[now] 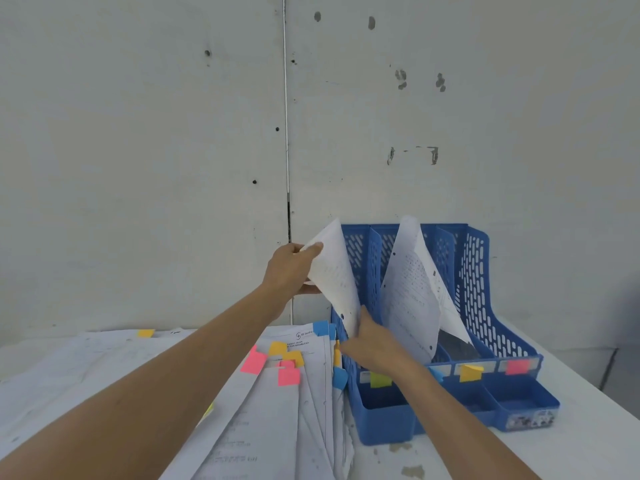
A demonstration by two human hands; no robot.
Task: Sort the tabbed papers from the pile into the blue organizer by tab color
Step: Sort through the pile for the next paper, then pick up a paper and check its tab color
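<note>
White worktop (588, 403) carries everything and runs back to a wall. The pile (263, 410) fans across its left and middle, with the sheets overlapping so that their pink, orange and blue tabs stick out and can be read at a glance. Just beside it on the right stands the blue organizer (478, 271). Its low front faces the person, so the slots are easy to reach and the coloured labels on the front rail show which tab goes where. A loose sheet (412, 289) leans in a middle slot, curling forward.

The held sheet (336, 271) stands nearly upright over the leftmost slot, above the yellow-green label (380, 379). Its own tab is not visible. The left hand (289, 270) grips its upper edge with the thumb over the front, which keeps the limp paper from folding. The right hand (375, 344) pinches the lower edge, I judge to steer it down between the slot walls. An orange label (470, 372) and a pink label (517, 367) mark slots further right.
</note>
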